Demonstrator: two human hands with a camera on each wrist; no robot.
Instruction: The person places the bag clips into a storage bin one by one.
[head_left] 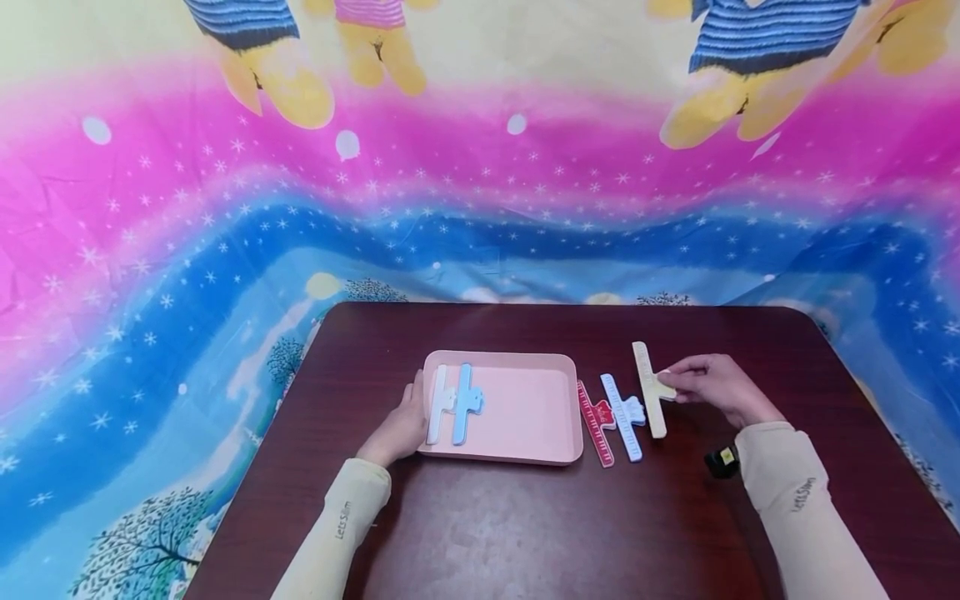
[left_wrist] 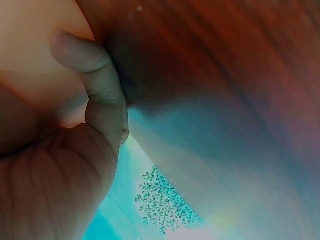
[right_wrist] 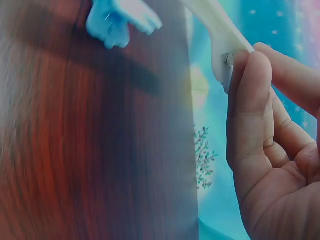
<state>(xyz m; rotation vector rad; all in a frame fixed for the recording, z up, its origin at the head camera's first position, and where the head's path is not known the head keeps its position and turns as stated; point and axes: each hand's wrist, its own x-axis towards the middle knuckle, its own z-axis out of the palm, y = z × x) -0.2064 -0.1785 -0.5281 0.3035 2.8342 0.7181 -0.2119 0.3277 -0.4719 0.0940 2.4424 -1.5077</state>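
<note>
My right hand (head_left: 723, 390) pinches the tab of a cream ruler-edged clip (head_left: 648, 392) between thumb and fingers. In the right wrist view, that clip (right_wrist: 222, 32) appears raised off the table. My left hand (head_left: 400, 427) holds the left side of a pink tray (head_left: 532, 408), a digit bent over its rim in the left wrist view. Inside the tray, toward its left, lie a white clip (head_left: 437, 417) and a blue clip (head_left: 461, 412). Right of the tray are a red clip (head_left: 595, 427), close against its edge, and a pale blue clip (head_left: 622, 418).
A dark reddish-brown table (head_left: 510, 533) carries everything. Behind and beside it hangs a patterned cloth (head_left: 480, 192) with cartoon figures and snowflakes. A small black device (head_left: 722, 462) shows beside the right wrist.
</note>
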